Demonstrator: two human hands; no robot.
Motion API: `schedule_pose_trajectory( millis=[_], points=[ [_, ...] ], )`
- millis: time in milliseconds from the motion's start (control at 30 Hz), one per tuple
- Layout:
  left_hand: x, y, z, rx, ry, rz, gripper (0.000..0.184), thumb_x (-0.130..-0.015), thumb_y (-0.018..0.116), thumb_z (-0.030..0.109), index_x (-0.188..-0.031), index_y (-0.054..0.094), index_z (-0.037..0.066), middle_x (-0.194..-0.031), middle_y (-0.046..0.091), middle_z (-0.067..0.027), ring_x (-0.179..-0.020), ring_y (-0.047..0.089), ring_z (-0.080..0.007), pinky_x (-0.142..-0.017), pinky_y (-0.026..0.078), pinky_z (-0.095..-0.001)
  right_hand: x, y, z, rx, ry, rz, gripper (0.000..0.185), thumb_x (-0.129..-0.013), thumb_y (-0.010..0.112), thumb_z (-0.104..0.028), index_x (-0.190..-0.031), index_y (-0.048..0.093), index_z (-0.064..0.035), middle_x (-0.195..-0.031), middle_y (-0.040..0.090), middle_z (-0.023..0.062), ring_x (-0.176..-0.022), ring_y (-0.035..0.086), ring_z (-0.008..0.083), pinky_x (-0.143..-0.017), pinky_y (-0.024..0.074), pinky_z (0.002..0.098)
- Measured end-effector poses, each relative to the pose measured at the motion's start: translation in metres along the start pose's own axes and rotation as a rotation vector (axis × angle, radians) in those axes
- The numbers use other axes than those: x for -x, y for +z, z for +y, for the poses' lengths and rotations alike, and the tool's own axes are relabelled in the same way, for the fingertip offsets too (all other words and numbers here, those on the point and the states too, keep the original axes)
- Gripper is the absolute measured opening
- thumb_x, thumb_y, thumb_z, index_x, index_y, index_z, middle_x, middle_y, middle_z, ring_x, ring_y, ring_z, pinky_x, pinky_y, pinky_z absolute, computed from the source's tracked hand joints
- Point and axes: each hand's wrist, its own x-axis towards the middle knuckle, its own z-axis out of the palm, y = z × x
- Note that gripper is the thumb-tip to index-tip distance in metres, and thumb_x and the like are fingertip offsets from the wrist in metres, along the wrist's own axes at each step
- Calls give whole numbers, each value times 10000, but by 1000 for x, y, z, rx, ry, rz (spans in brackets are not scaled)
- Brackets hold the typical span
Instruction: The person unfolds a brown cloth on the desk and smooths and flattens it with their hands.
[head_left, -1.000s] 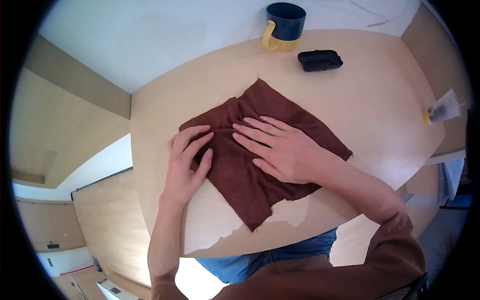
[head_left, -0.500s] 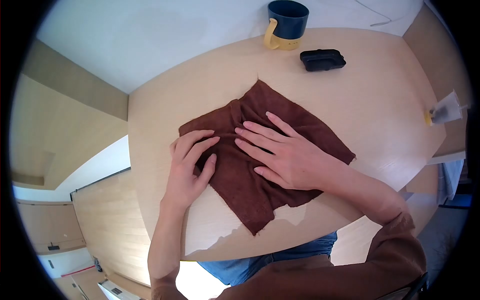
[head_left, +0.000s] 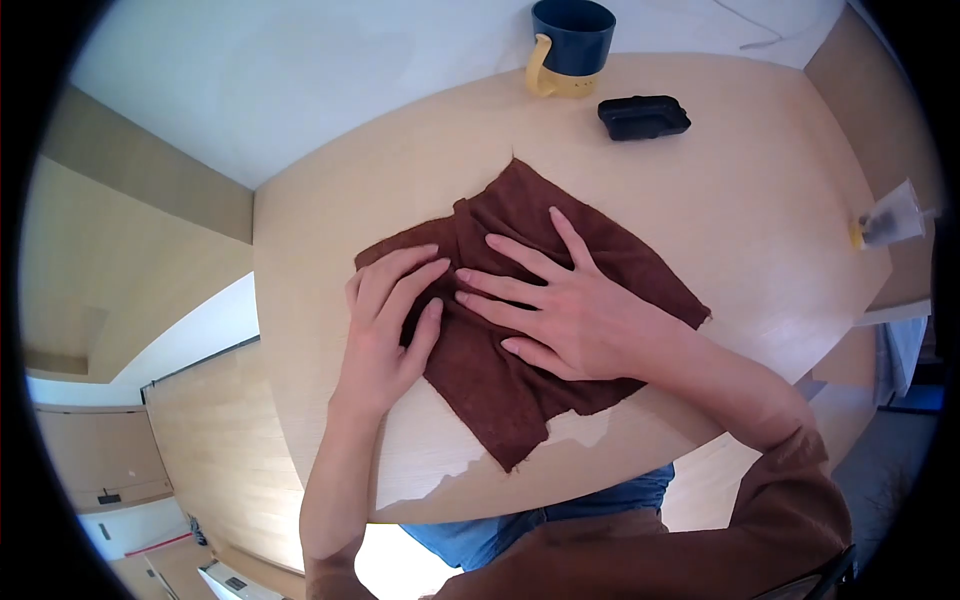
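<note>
A brown cloth (head_left: 490, 390) lies wrinkled on the pale wooden table (head_left: 420, 150), with a raised fold near its upper middle. My right hand (head_left: 580, 315) rests flat on the middle of the cloth, its fingers spread and pointing left. On the cloth's left part is my left hand (head_left: 390, 320), fingers curved and apart, thumb separate, the fingertips touching the fabric close to my right fingertips. Neither hand grips the cloth. The fabric under both palms is hidden.
Behind the cloth stand a blue and yellow mug (head_left: 570, 50) and, nearer, a black tray-like object (head_left: 644, 118). A translucent cup with a straw (head_left: 890, 218) is at the right edge. A pale wall borders the table's back.
My right hand has spread its fingers wider, its index finger moving up and right. My left hand has shifted slightly right, towards the right fingertips.
</note>
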Motion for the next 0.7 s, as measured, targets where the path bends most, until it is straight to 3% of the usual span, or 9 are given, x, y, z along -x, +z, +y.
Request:
schedule_pose_trajectory(
  millis=[133, 333, 633, 700],
  points=[
    [-11, 6, 9, -53, 114, -88, 395, -1005, 695, 90, -1400, 704, 96, -1519, 648, -68, -1451, 549, -287, -1203, 339, -470, -1, 2, 0, -39, -8, -27, 475, -1077, 619, -394, -1518, 649, -219, -1631, 551, 16, -1615, 334, 415, -1286, 102, 782],
    [-10, 6, 10, -103, 112, -194, 409, -1044, 638, 95, -1452, 659, 78, -1527, 647, -68, -1506, 509, -308, -1238, 307, -483, 0, 0, -2, -4, 7, -19, 473, -1062, 636, -420, -1491, 669, -222, -1624, 552, 29, -1618, 302, 468, -1279, 77, 798],
    [-11, 6, 10, -47, 53, -169, 384, -1042, 621, 102, -1423, 612, 51, -1431, 682, -98, -1356, 559, -319, -1205, 321, -480, 0, 4, -2, -4, -12, 0, 491, -1058, 639, -424, -1508, 661, -228, -1621, 564, 30, -1622, 346, 362, -1285, 60, 796],
    [-15, 8, 10, -56, 56, -156, 337, -1044, 617, 97, -1378, 628, 52, -1453, 679, -89, -1328, 563, -319, -1195, 328, -477, 0, 5, 0, -25, -10, -2, 488, -1058, 638, -424, -1503, 662, -226, -1619, 565, 36, -1618, 349, 377, -1284, 66, 795]
  ],
)
